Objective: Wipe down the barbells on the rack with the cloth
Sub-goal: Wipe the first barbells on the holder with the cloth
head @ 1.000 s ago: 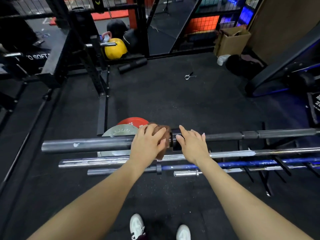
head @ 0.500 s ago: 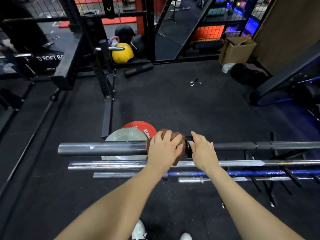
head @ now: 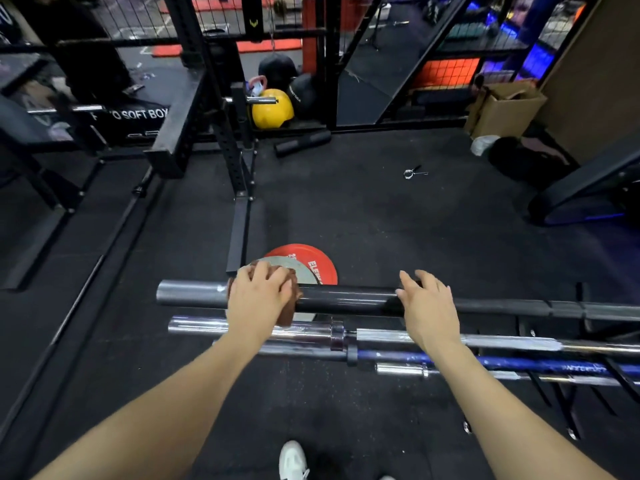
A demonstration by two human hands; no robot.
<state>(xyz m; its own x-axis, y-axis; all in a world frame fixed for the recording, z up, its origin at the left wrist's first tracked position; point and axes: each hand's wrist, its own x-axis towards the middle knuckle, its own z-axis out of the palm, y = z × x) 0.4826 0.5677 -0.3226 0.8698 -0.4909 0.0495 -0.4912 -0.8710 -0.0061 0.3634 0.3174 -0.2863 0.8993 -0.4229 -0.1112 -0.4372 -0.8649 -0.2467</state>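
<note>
Black rubber flooring runs under the rack; at left a box reads "SOFT BOX". The left hand (head: 260, 296) grips a brown cloth (head: 288, 308) around the top barbell (head: 346, 299), mid-wipe on its sleeve. The right hand (head: 427, 306) rests open, steadying. I'd say the next stroke needs firm sliding pressure.

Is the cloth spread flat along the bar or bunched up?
Bunched. The brown cloth is wadded under the left hand, wrapped over the top barbell, a fold hanging below.
</note>
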